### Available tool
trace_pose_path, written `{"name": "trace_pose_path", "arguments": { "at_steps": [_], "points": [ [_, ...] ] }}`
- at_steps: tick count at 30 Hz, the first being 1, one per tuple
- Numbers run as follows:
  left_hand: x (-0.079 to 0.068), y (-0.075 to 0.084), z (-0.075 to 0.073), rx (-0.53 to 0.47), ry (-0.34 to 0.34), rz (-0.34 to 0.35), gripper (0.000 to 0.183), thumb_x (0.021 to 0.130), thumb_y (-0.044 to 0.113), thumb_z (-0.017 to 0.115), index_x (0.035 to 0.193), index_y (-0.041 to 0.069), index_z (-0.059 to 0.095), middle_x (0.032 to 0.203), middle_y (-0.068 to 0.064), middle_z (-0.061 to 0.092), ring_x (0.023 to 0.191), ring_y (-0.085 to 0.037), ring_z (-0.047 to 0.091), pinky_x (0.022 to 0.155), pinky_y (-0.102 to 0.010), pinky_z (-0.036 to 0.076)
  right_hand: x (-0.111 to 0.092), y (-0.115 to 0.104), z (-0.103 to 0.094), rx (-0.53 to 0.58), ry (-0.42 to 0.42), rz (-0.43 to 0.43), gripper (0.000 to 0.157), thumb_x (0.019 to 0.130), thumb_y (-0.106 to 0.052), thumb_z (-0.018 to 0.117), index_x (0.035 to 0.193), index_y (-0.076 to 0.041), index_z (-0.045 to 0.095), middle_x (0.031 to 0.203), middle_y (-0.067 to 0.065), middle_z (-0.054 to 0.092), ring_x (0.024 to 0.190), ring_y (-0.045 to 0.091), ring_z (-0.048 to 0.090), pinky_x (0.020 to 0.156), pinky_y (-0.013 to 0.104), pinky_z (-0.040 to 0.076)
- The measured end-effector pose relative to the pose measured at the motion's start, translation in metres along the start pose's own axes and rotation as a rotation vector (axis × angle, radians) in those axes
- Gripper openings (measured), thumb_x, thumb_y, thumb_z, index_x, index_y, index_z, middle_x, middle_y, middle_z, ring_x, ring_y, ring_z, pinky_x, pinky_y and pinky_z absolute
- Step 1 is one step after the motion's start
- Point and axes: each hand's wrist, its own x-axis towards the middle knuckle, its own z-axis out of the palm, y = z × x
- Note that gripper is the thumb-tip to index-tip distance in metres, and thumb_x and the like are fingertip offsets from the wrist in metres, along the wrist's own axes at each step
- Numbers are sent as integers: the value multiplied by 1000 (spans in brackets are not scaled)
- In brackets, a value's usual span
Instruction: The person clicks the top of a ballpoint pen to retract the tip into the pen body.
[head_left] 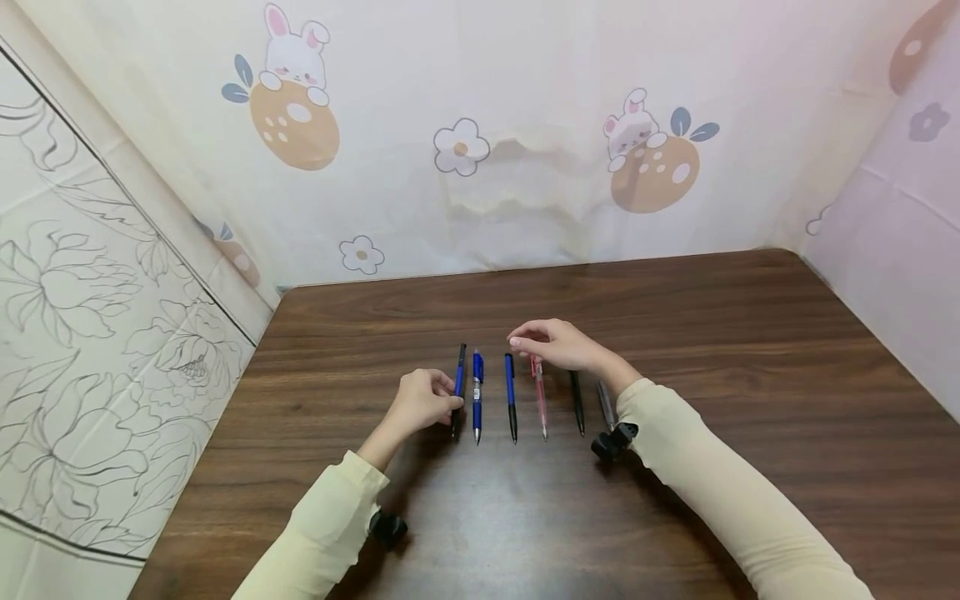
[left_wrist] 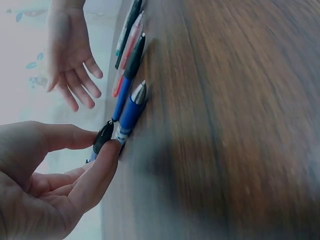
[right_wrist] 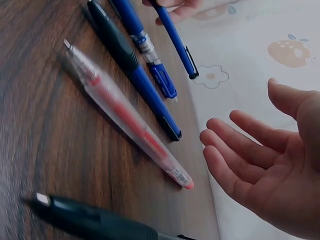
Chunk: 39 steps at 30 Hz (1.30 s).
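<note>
Six pens lie in a loose row across the table (head_left: 487, 517), tips toward the person. The red pen (head_left: 541, 396) has a see-through barrel (right_wrist: 122, 124) with a red core (right_wrist: 122, 110) inside.

The left arm reaches in from the lower left. Its hand (head_left: 423, 400) pinches the outermost pen (head_left: 460, 375) by its black grip, between thumb and fingertip — just beside the blue pen (head_left: 477, 400), which stands next in the row.

Then come the middle pen (head_left: 512, 400), blue with a black grip, the red one, the black pen (head_left: 577, 404) and the grey pen (head_left: 605, 404).

The right arm comes from the lower right, hiding the far ends of the last two. The right hand (head_left: 558, 343) holds nothing — fingers loosely spread, poised over the red pen's far end.
</note>
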Motion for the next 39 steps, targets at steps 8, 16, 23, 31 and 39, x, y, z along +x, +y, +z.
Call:
{"name": "trace_pose_path", "arguments": {
  "at_steps": [8,16,23,31,39],
  "points": [
    [1,11,5,-44,-20,7,17,80,2,71,94,-6,66,76,-15,72,52,-15,66,55,-32,61,0,-4,3,112,-13,15,45,102,-32,47,132,1,54,122,22,65,110,36,65,86,39,59],
    [3,14,10,-62,-38,5,16,81,4,70,94,-4,67,79,-14,73,51,-11,64,55,-31,60,-2,-6,6,149,12,11,49,102,-35,45,130,4,53,121,24,65,107,37,66,91,44,57],
    [6,14,14,-142,-77,-12,17,81,4,68,97,-5,67,81,-14,73,54,-11,66,56,-29,61,0,-10,13,276,54,75,51,102,-35,45,132,5,51,128,27,60,111,37,64,96,47,54],
    [6,16,16,-182,-81,-22,18,80,2,64,96,-4,67,80,-13,72,54,-10,65,57,-29,61,4,-10,18,338,73,123,53,102,-35,45,136,6,47,130,28,57,113,35,63,99,45,53],
    [7,15,17,-271,-145,-18,23,83,0,62,105,-7,65,86,-18,72,62,-11,67,63,-31,62,4,-10,18,393,39,131,56,102,-36,44,137,8,44,133,30,55,117,38,61,101,46,51]
  ]
}}
